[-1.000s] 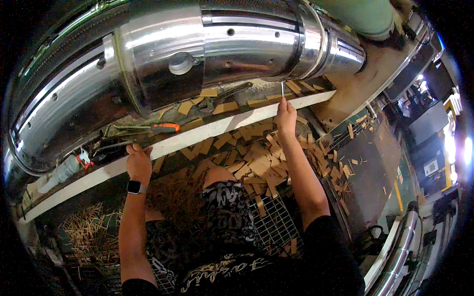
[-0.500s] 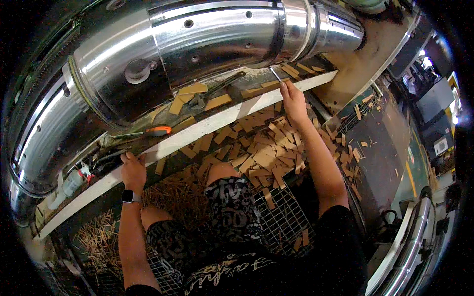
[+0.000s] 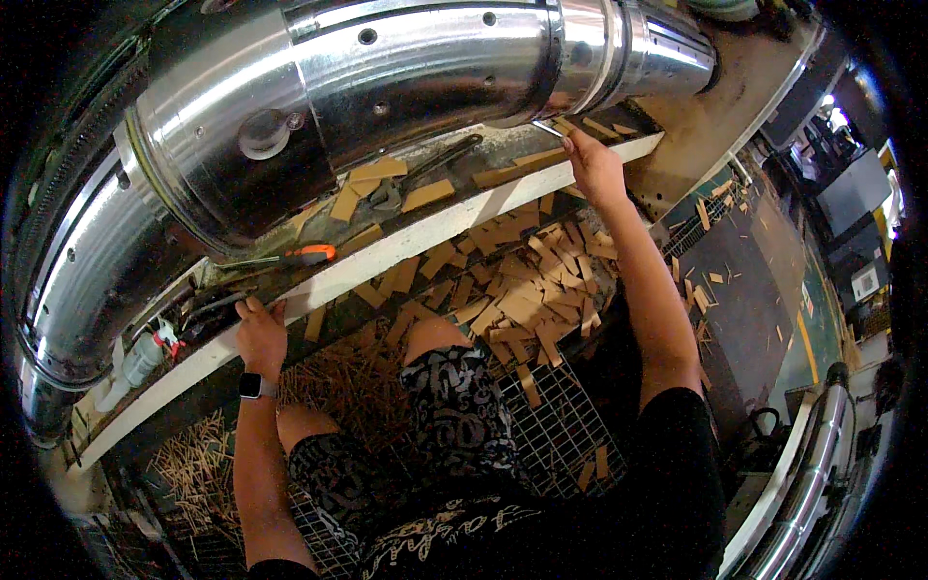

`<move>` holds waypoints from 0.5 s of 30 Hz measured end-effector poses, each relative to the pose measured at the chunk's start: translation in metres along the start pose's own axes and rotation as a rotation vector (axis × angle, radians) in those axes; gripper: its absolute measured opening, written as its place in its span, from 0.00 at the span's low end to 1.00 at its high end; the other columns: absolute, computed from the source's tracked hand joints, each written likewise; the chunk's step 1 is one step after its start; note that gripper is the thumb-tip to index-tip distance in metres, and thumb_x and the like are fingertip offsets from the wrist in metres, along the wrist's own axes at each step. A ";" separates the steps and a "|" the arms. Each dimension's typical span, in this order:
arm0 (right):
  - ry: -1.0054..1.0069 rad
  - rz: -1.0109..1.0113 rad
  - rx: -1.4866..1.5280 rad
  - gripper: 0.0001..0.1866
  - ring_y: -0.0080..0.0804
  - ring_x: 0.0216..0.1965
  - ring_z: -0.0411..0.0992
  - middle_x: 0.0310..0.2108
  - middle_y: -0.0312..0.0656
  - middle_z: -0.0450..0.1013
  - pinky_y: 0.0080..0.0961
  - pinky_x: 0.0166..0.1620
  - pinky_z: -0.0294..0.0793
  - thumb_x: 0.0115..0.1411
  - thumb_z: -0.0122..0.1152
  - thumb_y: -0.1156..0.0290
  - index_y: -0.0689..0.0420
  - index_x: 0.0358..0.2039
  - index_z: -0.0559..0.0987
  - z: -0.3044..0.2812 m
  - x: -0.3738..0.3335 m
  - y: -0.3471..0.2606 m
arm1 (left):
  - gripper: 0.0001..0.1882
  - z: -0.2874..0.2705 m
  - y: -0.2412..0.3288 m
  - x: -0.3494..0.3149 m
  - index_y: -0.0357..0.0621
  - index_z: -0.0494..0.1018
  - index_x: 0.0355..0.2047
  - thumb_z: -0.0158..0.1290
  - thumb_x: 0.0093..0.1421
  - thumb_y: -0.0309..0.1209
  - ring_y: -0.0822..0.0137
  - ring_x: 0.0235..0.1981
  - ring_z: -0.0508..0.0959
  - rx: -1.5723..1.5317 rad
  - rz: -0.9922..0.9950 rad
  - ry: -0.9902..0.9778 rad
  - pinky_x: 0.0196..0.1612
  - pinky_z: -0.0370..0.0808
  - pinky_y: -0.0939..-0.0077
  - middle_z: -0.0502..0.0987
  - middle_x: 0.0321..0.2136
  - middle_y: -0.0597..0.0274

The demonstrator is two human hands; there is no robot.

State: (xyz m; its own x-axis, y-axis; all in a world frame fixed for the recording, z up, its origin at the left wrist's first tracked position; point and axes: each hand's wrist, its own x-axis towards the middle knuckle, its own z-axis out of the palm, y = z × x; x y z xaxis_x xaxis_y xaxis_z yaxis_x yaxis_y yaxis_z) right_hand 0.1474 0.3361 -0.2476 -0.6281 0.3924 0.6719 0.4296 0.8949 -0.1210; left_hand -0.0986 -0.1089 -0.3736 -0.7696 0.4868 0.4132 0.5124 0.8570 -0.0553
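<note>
Under the big shiny roller, the right hand pinches a thin metal rod, its tip close to the roller's lower side. The left hand curls at the white beam; I cannot tell if it pinches anything. A tight grip should keep the rod steady.

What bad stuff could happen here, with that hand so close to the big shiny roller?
The right hand holds a thin metal tool close under the roller, so if it slipped, the knuckles might get bumped. The orange-handled screwdriver lies behind the white beam, where the nearby left hand could knock it. Cardboard pieces are scattered beside the knee, so someone might slip on them.
</note>
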 end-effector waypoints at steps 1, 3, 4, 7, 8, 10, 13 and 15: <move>0.000 -0.012 0.004 0.10 0.52 0.25 0.68 0.21 0.49 0.69 0.43 0.26 0.65 0.57 0.46 0.61 0.54 0.28 0.68 0.000 0.001 0.001 | 0.25 0.000 0.000 0.000 0.33 0.58 0.34 0.43 0.57 0.48 0.52 0.20 0.74 0.004 -0.001 -0.002 0.16 0.73 0.66 0.63 0.36 0.44; -0.010 -0.092 0.000 0.09 0.51 0.28 0.67 0.23 0.49 0.68 0.43 0.29 0.65 0.57 0.47 0.63 0.55 0.28 0.68 0.001 0.005 0.008 | 0.25 -0.001 0.000 -0.001 0.32 0.58 0.35 0.43 0.57 0.48 0.52 0.20 0.74 0.012 -0.003 -0.004 0.16 0.73 0.66 0.63 0.36 0.44; -0.014 -0.133 -0.001 0.09 0.51 0.29 0.67 0.24 0.48 0.68 0.42 0.30 0.65 0.56 0.47 0.64 0.56 0.28 0.68 0.001 0.006 0.009 | 0.25 0.002 -0.001 -0.001 0.32 0.58 0.35 0.43 0.57 0.47 0.52 0.20 0.74 0.022 0.000 0.006 0.17 0.73 0.66 0.63 0.36 0.44; -0.039 -0.100 0.018 0.08 0.50 0.31 0.66 0.25 0.47 0.67 0.41 0.34 0.64 0.56 0.47 0.66 0.57 0.27 0.68 -0.004 0.010 0.003 | 0.25 0.011 -0.007 -0.004 0.31 0.57 0.37 0.43 0.58 0.47 0.51 0.21 0.74 0.057 0.014 0.035 0.17 0.74 0.65 0.62 0.36 0.43; -0.034 -0.126 0.014 0.08 0.51 0.31 0.65 0.25 0.48 0.66 0.41 0.32 0.63 0.56 0.47 0.66 0.58 0.27 0.67 -0.004 0.011 0.004 | 0.25 0.011 -0.008 -0.005 0.31 0.57 0.38 0.43 0.58 0.46 0.51 0.21 0.74 0.068 0.022 0.046 0.18 0.74 0.65 0.62 0.37 0.43; -0.030 -0.167 -0.004 0.09 0.52 0.29 0.63 0.24 0.49 0.64 0.40 0.30 0.61 0.58 0.45 0.67 0.59 0.26 0.65 -0.009 0.012 0.005 | 0.25 0.008 -0.005 -0.004 0.31 0.57 0.38 0.43 0.58 0.46 0.50 0.22 0.74 0.064 0.036 0.036 0.18 0.74 0.64 0.62 0.37 0.42; -0.012 -0.153 0.014 0.09 0.53 0.30 0.64 0.25 0.51 0.65 0.40 0.31 0.62 0.57 0.46 0.68 0.61 0.26 0.65 -0.007 0.009 0.003 | 0.25 0.005 0.002 -0.002 0.30 0.57 0.39 0.43 0.58 0.45 0.48 0.24 0.74 0.002 0.027 -0.033 0.19 0.74 0.63 0.62 0.37 0.41; -0.016 -0.140 0.079 0.10 0.52 0.31 0.65 0.24 0.51 0.65 0.40 0.33 0.63 0.57 0.47 0.68 0.62 0.26 0.65 -0.002 0.009 0.001 | 0.25 0.009 -0.006 -0.001 0.30 0.56 0.39 0.43 0.58 0.45 0.47 0.25 0.74 -0.064 -0.008 -0.102 0.20 0.75 0.62 0.62 0.36 0.41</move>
State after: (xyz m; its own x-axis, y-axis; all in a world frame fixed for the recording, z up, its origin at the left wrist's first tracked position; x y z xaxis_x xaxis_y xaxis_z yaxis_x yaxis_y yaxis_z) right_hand 0.1433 0.3402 -0.2399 -0.6887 0.2658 0.6745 0.2853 0.9547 -0.0849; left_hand -0.1044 -0.1124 -0.3818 -0.8069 0.4973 0.3188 0.5268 0.8500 0.0073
